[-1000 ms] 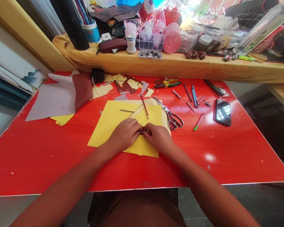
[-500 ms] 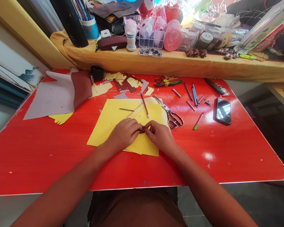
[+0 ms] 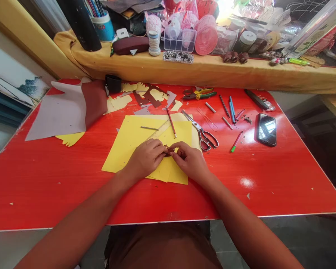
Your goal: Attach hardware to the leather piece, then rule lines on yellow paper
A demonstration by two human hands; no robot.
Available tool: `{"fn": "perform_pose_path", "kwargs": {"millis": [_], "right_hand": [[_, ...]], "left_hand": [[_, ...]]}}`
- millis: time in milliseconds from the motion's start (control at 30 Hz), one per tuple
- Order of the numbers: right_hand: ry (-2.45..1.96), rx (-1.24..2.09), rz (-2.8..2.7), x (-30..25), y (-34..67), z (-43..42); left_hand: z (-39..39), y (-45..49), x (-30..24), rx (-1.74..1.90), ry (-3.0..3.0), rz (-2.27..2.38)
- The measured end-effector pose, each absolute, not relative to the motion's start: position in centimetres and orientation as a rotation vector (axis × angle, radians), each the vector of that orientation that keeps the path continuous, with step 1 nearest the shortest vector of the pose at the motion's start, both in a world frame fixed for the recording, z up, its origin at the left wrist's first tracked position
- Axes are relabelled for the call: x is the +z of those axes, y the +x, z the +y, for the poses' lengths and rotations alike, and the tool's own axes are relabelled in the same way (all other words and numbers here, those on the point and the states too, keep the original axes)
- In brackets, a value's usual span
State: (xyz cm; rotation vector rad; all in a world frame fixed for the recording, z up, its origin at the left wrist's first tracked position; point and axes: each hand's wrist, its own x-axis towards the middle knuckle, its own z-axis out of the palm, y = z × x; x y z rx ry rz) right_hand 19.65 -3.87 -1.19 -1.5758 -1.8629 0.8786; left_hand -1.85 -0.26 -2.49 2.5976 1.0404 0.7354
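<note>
Both my hands rest close together on a stack of yellow paper sheets in the middle of the red table. My left hand and my right hand pinch a small dark piece between their fingertips; most of it is hidden by the fingers. A ruler, a red pencil and a thin metal rod lie on the yellow paper just beyond my hands.
Scissors lie right of the paper, then pliers, pens, a green-tipped pencil and a phone. Grey and brown sheets and paper scraps sit at the left. A cluttered yellow-draped shelf runs along the back.
My hands have stayed in place over the yellow paper; the fingertips have shifted a little on the small dark piece. The camera has tipped slightly, so the scene sits lower.
</note>
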Motion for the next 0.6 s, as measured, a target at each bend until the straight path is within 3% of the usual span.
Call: {"fn": "perform_pose_path", "kwargs": {"millis": [600], "right_hand": [[-1.657,0.799,-1.941,-0.83,19.24,-3.82]], "left_hand": [[-0.12,-2.30,-2.74,0.847,2.390,0.958]]}}
